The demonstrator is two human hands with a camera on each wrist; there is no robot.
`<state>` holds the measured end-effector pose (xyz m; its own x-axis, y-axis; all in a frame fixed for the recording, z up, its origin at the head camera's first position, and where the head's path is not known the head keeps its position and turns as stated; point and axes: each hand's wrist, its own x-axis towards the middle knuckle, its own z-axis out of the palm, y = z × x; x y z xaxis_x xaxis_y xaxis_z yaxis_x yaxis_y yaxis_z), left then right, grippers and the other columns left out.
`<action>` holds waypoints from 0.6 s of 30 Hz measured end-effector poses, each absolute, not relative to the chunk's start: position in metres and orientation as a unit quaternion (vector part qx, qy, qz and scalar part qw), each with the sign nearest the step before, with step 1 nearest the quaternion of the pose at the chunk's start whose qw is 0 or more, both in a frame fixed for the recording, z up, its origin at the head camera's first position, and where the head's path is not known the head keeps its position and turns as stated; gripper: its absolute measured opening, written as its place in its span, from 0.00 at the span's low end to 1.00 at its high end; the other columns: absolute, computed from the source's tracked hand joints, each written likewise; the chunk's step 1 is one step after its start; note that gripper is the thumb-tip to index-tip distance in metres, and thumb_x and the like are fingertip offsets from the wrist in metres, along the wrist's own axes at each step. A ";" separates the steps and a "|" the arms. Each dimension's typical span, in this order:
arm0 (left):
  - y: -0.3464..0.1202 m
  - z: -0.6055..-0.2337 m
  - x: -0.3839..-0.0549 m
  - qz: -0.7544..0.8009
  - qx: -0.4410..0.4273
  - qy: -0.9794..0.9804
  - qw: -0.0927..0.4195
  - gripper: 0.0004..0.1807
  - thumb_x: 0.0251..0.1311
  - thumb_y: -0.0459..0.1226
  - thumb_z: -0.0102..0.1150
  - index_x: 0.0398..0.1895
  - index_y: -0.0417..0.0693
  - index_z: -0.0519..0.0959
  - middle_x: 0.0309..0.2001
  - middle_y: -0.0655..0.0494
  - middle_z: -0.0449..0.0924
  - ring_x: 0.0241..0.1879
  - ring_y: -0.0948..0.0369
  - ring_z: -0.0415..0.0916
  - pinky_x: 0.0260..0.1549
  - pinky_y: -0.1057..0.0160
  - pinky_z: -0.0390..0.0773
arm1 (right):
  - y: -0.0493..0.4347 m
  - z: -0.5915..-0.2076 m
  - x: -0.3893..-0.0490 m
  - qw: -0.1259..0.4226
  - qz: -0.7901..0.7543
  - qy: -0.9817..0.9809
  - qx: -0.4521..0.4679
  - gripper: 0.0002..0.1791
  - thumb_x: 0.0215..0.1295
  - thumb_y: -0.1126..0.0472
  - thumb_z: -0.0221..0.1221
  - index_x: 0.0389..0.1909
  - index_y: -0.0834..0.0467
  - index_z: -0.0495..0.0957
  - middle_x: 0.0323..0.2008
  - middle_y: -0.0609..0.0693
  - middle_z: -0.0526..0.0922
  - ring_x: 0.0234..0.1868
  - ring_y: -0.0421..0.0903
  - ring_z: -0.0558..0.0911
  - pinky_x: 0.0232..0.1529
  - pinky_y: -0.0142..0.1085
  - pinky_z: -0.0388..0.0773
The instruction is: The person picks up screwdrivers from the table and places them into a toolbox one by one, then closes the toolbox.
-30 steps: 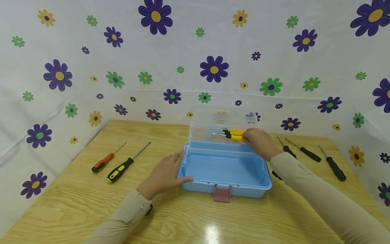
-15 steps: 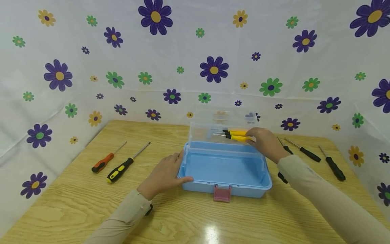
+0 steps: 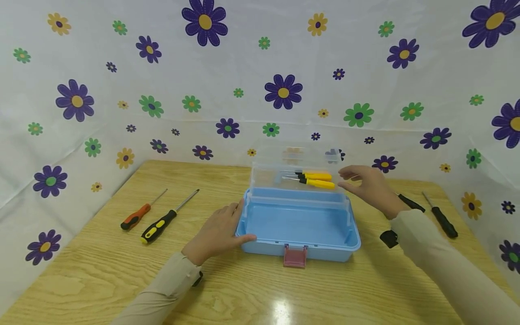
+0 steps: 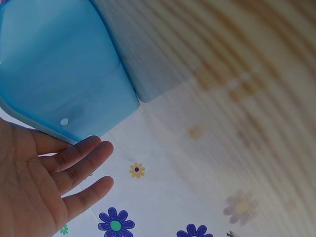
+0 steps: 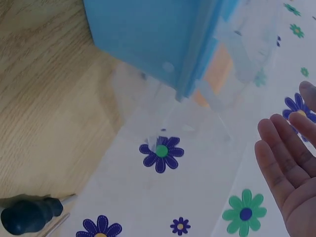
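Note:
A light-blue toolbox [image 3: 298,223] with a pink latch [image 3: 294,256] stands with its clear lid [image 3: 266,174] raised at the back. In the clear part lie yellow-handled screwdrivers [image 3: 320,183] with thin shafts pointing left. My left hand [image 3: 215,234] rests at the box's left end, thumb along the front rim; the left wrist view shows its fingers [image 4: 81,200] extended by the blue wall [image 4: 64,74]. My right hand [image 3: 367,186] is just right of the yellow handles, fingers apart and holding nothing. In the right wrist view that hand [image 5: 296,173] is empty beside the clear plastic.
On the wooden table [image 3: 81,271], an orange-and-black screwdriver [image 3: 136,216] and a black-and-yellow one [image 3: 158,228] lie left. Black-handled screwdrivers [image 3: 444,222] lie right, partly hidden by my right arm. A flower-printed cloth [image 3: 227,67] hangs behind.
My right hand has released the yellow-handled screwdrivers and drawn away to the right, its fingers spreading. My left hand has stayed on the toolbox.

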<state>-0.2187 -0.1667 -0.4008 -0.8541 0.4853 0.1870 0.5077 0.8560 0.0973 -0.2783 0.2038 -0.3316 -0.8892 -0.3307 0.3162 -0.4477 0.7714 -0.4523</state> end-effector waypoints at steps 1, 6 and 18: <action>-0.167 -0.401 -0.219 -0.072 -0.258 -0.960 0.077 0.54 0.54 0.66 0.51 0.70 0.32 0.53 0.61 0.37 0.69 0.57 0.46 0.72 0.57 0.47 0.71 | 0.207 -0.329 -0.276 0.111 0.271 -0.934 0.207 0.18 0.60 0.62 0.62 0.50 0.66 0.77 0.47 0.63 0.82 0.46 0.57 0.81 0.49 0.52 0.78; -0.167 -0.402 -0.220 -0.073 -0.256 -0.961 0.074 0.55 0.54 0.66 0.51 0.71 0.32 0.52 0.60 0.37 0.69 0.56 0.47 0.72 0.57 0.47 0.71 | 0.223 -0.320 -0.269 0.144 0.276 -0.926 0.214 0.16 0.62 0.63 0.60 0.48 0.67 0.78 0.43 0.63 0.83 0.43 0.57 0.82 0.46 0.53 0.79; -0.167 -0.403 -0.221 -0.065 -0.262 -0.959 0.083 0.56 0.54 0.68 0.47 0.70 0.32 0.53 0.61 0.37 0.69 0.57 0.46 0.72 0.56 0.48 0.72 | 0.255 -0.315 -0.259 0.170 0.289 -0.928 0.164 0.15 0.64 0.60 0.59 0.46 0.65 0.79 0.41 0.62 0.83 0.40 0.58 0.83 0.40 0.36 0.82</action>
<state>-0.2208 -0.1672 -0.4028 -0.8489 0.4923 0.1925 0.5137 0.8542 0.0806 -0.2587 0.2555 -0.3146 -0.8882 -0.2065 0.4105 -0.4030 0.7791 -0.4802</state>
